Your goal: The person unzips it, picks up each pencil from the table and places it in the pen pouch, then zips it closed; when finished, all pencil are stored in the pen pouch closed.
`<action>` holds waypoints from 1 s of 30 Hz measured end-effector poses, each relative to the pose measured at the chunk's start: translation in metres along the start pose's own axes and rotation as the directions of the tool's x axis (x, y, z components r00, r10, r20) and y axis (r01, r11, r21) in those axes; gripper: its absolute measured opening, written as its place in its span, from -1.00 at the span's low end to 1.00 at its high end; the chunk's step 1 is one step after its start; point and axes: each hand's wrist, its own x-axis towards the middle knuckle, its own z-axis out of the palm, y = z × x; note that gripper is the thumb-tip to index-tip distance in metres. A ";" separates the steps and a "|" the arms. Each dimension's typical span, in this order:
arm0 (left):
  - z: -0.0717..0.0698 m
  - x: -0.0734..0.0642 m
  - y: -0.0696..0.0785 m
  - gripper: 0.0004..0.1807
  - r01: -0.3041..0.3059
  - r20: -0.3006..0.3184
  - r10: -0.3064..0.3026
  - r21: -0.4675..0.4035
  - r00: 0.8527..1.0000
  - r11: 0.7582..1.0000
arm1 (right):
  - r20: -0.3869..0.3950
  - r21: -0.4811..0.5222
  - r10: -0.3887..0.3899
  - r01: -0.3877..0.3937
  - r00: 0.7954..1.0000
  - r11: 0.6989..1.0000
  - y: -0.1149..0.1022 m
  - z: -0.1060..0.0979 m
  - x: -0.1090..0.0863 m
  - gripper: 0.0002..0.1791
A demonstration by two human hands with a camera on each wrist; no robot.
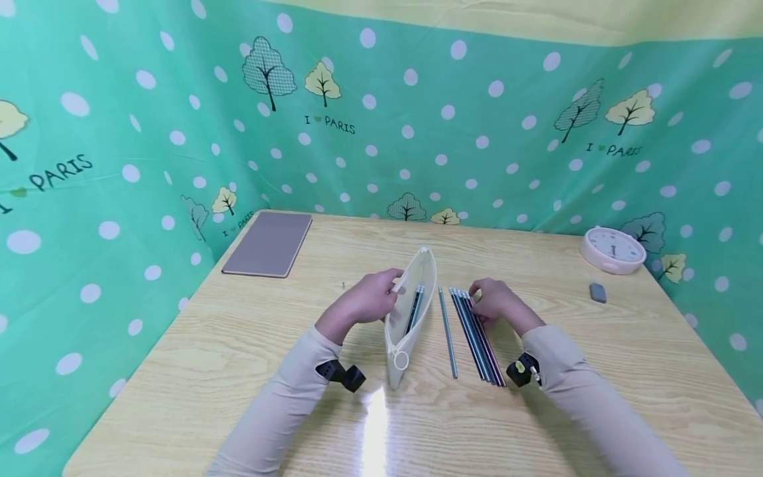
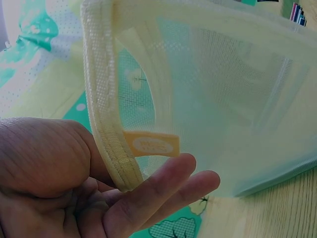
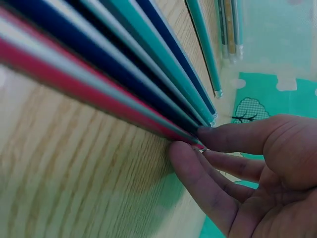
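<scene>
A pale mesh zip pouch (image 1: 396, 371) stands open in the middle of the table, with several pencils (image 1: 413, 310) inside it. My left hand (image 1: 369, 296) pinches the pouch's rim; in the left wrist view the thumb and fingers hold the edge beside a small orange tag (image 2: 152, 144). Right of the pouch a single teal pencil (image 1: 448, 338) lies alone. Beyond it several blue, teal and dark pencils (image 1: 473, 338) lie side by side. My right hand (image 1: 495, 299) pinches the far end of the outermost red pencil (image 3: 109, 99), which still lies against the others.
A grey-mauve notebook (image 1: 268, 244) lies at the back left. At the back right are a round pink clock (image 1: 614, 249) and a small grey eraser-like block (image 1: 597, 292). A green dotted curtain (image 1: 417, 132) hangs behind the wooden table (image 1: 179, 371).
</scene>
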 end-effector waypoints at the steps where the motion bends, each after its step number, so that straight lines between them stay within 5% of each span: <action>1: 0.000 0.000 0.000 -0.49 0.001 -0.001 -0.001 -0.002 1.000 1.000 | -0.007 -0.012 -0.004 0.004 1.000 1.000 0.000 0.000 0.000 -0.51; 16: 0.000 0.000 -0.002 -0.51 -0.007 -0.002 0.007 0.014 1.000 1.000 | -0.041 -0.059 -0.003 0.000 0.999 0.998 -0.004 0.004 0.002 -0.39; 22: 0.001 0.000 -0.003 -0.52 -0.031 -0.003 0.032 0.019 0.999 0.999 | -0.061 0.172 0.009 0.001 0.998 0.985 0.001 -0.013 -0.005 -0.34; 30: 0.000 -0.001 -0.002 -0.52 -0.026 -0.007 0.026 0.011 1.000 1.000 | -0.171 0.502 -0.042 0.124 0.984 0.856 -0.005 -0.032 -0.021 -0.31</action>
